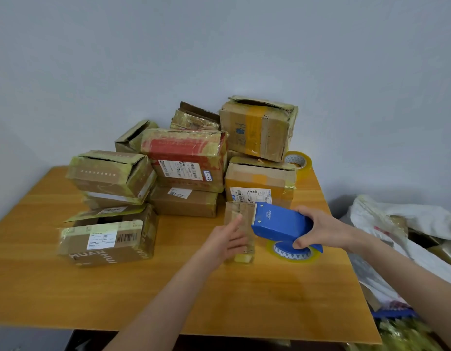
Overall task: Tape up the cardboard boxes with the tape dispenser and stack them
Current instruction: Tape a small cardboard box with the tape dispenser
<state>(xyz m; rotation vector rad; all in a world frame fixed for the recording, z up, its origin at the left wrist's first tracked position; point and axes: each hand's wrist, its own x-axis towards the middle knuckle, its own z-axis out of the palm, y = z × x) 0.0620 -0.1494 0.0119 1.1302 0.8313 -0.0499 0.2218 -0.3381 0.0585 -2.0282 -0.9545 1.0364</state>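
- The right hand (320, 230) grips the back of the blue tape dispenser (277, 221). Its fingers are curled round it.
- The left hand (228, 240) lies against a small box (241, 211). Its fingers look mostly straight and the thumb points up. It seems to steady the box, not grab it.
- The small box stands up tall on the surface (168, 287), near the front of the pile. The front end of the dispenser touches its right side near the top.
- The yellow tape roll (291, 253) sits under the dispenser, low by the surface.
- I think the step is taping this small box shut. The tape looks like it is just going on.
- Next, the dispenser has to pull along the box so the tape sticks flat. The left hand must hold the box firm, because it is small and could tip over.
- Behind are many boxes in a messy pile. A red box (184, 145) sits in the middle and a big box (257, 127) sits on top at the right.
- A spare roll (300, 160) rests by the pile. White bags (409, 224) lie off to the right.
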